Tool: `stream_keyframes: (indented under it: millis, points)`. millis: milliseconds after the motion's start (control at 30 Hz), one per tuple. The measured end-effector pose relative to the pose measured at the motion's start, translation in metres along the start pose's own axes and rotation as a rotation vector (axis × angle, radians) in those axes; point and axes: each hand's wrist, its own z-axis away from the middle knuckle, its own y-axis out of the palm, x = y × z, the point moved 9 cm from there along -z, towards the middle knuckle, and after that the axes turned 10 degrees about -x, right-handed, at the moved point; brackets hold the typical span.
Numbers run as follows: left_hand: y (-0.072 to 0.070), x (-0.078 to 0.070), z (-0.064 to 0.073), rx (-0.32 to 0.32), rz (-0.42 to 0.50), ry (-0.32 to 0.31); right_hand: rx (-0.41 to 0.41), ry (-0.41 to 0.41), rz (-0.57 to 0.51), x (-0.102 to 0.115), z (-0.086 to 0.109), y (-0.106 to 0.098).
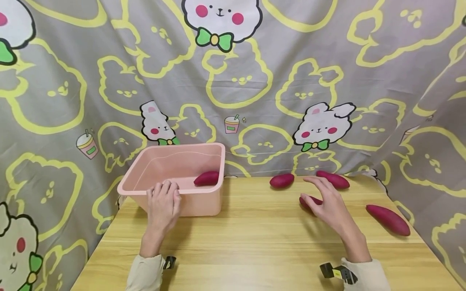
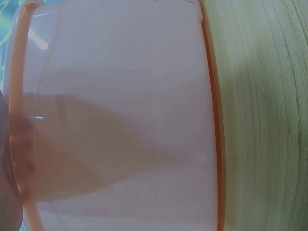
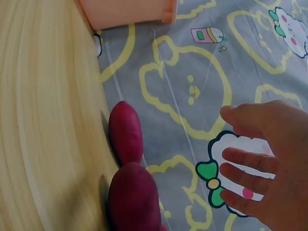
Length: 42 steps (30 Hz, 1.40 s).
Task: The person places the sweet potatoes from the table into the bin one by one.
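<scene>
My left hand [image 1: 163,204] grips the near rim of a pink plastic tub [image 1: 202,204], fingers curled over the edge. The tub's outer wall [image 2: 120,115] fills most of the left wrist view. Inside the tub, at its right side, lies a dark red sweet potato [image 1: 207,178]. My right hand [image 1: 330,204] is held above the table with fingers and thumb spread apart, nothing between them. Just beneath it, partly hidden by the hand, is another sweet potato [image 1: 308,205]. In the right wrist view, two sweet potatoes line up, one farther [image 3: 126,132] and one nearer [image 3: 134,197].
More sweet potatoes lie on the wooden table [image 1: 240,242]: one at the back middle [image 1: 282,181], one behind the right hand [image 1: 334,180], one at the far right [image 1: 388,220]. A grey cartoon-patterned curtain [image 1: 255,117] hangs along the back and sides.
</scene>
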Motion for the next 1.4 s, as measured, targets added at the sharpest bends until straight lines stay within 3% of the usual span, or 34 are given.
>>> stream_keyframes:
  millis: [367, 700, 1100, 1400]
  points:
    - [0.0, 0.002, 0.0, 0.007, 0.005, -0.001, 0.026, 0.042, 0.021, -0.029, 0.012, 0.006]
    - [0.001, 0.002, 0.001, 0.001, 0.001, 0.0, 0.116, 0.101, 0.055, -0.054, 0.027, 0.019]
    - [0.0, 0.001, 0.0, 0.004, 0.007, -0.002, 0.243, 0.158, 0.081, -0.071, 0.039, 0.036]
    - [0.001, 0.001, 0.0, 0.008, 0.009, -0.01, 0.29, 0.22, 0.105, -0.079, 0.045, 0.041]
